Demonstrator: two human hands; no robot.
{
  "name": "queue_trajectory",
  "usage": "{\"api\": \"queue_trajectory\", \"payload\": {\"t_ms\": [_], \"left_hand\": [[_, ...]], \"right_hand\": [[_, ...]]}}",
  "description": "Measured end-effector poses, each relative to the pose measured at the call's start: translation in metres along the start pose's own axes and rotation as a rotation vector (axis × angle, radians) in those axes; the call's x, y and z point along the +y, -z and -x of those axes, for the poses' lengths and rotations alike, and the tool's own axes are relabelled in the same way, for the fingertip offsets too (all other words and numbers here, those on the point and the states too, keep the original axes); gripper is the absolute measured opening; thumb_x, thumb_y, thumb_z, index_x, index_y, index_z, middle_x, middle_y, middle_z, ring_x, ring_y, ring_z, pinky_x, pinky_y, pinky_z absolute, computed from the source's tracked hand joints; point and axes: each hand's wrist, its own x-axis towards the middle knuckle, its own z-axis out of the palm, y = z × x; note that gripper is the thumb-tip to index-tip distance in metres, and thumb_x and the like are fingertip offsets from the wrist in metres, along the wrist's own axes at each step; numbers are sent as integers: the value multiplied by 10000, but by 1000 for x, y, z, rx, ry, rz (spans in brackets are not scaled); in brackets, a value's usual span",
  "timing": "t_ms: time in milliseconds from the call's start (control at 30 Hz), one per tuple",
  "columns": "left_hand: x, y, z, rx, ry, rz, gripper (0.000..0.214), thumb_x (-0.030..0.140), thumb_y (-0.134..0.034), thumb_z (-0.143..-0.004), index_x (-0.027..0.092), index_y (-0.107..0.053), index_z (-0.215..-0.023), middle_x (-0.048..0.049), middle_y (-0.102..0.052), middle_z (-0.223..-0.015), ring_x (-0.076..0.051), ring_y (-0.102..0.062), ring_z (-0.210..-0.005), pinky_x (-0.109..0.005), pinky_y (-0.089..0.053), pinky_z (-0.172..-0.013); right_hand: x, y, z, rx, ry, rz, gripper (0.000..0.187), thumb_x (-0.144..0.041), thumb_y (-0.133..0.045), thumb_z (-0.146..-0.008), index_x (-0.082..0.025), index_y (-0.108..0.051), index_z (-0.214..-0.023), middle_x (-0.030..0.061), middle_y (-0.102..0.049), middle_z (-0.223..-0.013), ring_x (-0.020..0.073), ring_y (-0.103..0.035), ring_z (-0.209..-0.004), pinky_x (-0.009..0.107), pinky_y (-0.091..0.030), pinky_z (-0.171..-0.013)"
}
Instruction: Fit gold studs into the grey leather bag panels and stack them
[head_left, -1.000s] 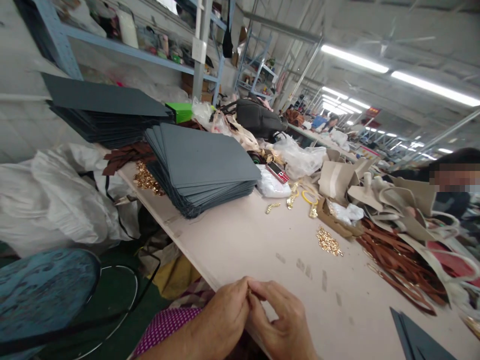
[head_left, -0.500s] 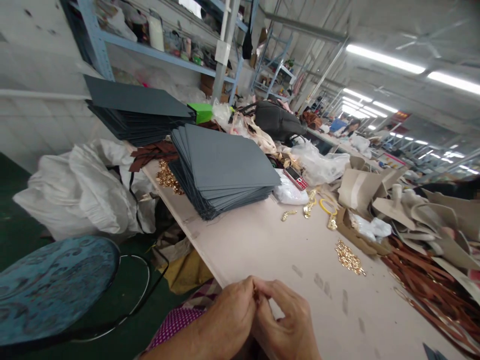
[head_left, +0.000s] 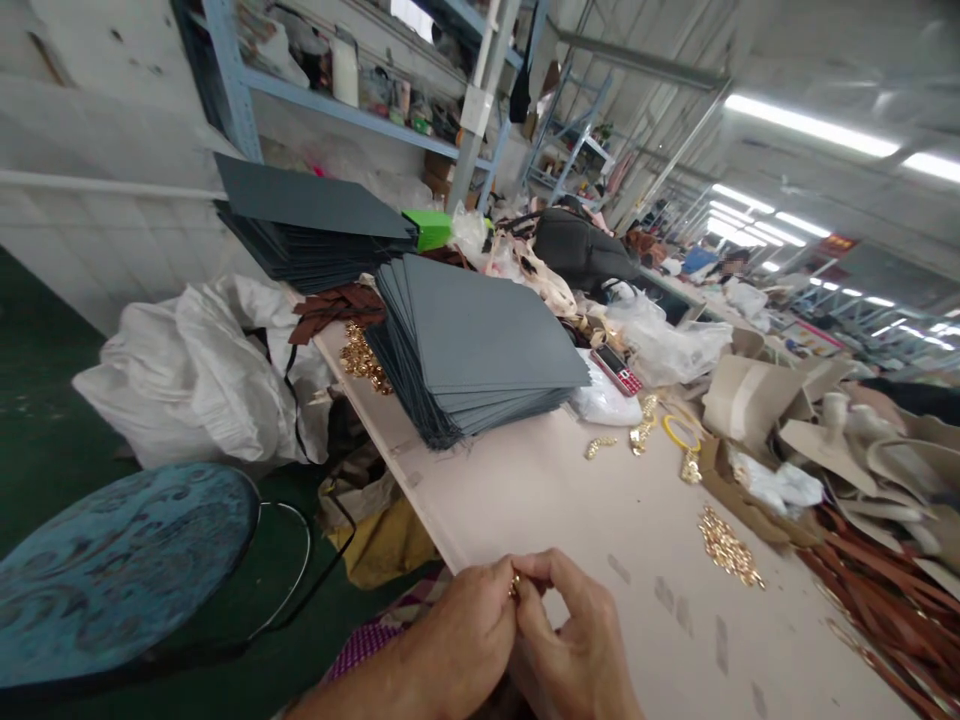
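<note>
My left hand [head_left: 457, 640] and my right hand [head_left: 574, 650] meet at the near edge of the pale table [head_left: 540, 490], fingers pinched together. Between the fingertips sits a small gold metal piece [head_left: 514, 586]; both hands grip it. A loose pile of gold metal fittings [head_left: 726, 548] lies on the table to the right, beyond my hands. More gold pieces [head_left: 641, 435] and a yellow ring [head_left: 679, 435] lie further back.
Two stacks of dark grey sheets [head_left: 472, 345] [head_left: 311, 225] fill the table's left end. A red phone [head_left: 615, 370], plastic bags, beige bag parts [head_left: 757, 400] and brown straps [head_left: 885, 590] crowd the right. A blue stool [head_left: 112, 565] and white sacks [head_left: 195, 375] stand on the floor at left.
The view has swung to the left, so the table's things sit further right. My hands keep pinching the small gold piece at the table edge.
</note>
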Motion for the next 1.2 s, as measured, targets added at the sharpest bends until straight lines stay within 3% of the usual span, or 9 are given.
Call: {"api": "queue_trajectory", "payload": {"t_ms": [100,233,467,567,667,800,933,1067,1200], "left_hand": [[-1,5,-3,64,33,201,249,242,-435,-909,173,-659,-994,-49,-684,-909,-185,-605,-854,-271,-457,-814],[-8,17,-2,190,117,416,281,404,-541,-857,162,-651,-948,37,-532,-627,-104,-416,-505,-219,-333,-498],[-18,41,1,414,92,437,439,559,-641,-769,157,-647,-946,55,-491,-458,-92,-335,-431,-221,-230,-460],[-25,48,-4,528,19,432,479,588,-692,-719,142,-671,-893,19,-549,-519,-84,-387,-471,-208,-233,-472],[-26,52,-4,585,-2,516,555,648,-691,-707,143,-676,-936,-12,-616,-632,-54,-333,-413,-201,-198,-404],[-13,58,7,570,-8,681,573,676,-681,-720,178,-673,-1003,-28,-687,-809,-3,-233,-343,-173,-202,-341],[-1,63,17,561,-17,858,453,568,-738,-736,217,-688,-1017,-21,-725,-896,-91,-571,-534,-219,-508,-595],[0,53,18,508,97,833,396,442,-791,-724,166,-708,-995,-60,-748,-922,-224,-690,-841,-317,-540,-796],[-3,29,18,414,318,895,477,509,-820,-651,128,-718,-920,-83,-749,-816,-232,-698,-724,-299,-548,-658]], "right_hand": [[2,-12,-5,-50,22,-51,169,-206,-505,-886,-191,-670,-853,10,-683,-725,133,-653,-673,192,-512,-646],[-5,-16,-29,22,122,-99,170,-261,-503,-922,-196,-642,-850,8,-670,-713,127,-643,-651,185,-500,-634],[-47,6,-136,209,398,239,109,-247,-518,-938,-208,-601,-880,-9,-661,-734,139,-631,-666,231,-444,-656],[-59,-2,-185,179,395,468,104,-185,-505,-940,-195,-596,-890,40,-683,-821,202,-629,-804,291,-421,-728],[-64,-9,-210,98,397,644,115,-133,-511,-924,-186,-586,-854,66,-681,-833,226,-601,-826,313,-403,-730],[-65,6,-183,-111,413,615,147,-139,-486,-936,-196,-565,-826,36,-653,-770,206,-595,-766,299,-395,-677],[-60,37,-125,-420,329,322,177,-196,-509,-932,-229,-588,-777,-30,-630,-698,136,-578,-632,242,-387,-576],[-31,42,-82,-303,194,80,169,-284,-535,-921,-239,-657,-813,-18,-667,-753,128,-606,-671,222,-444,-626],[17,27,-42,-155,-139,-135,222,-402,-576,-893,-208,-678,-928,20,-683,-768,165,-639,-694,256,-501,-639]]}}
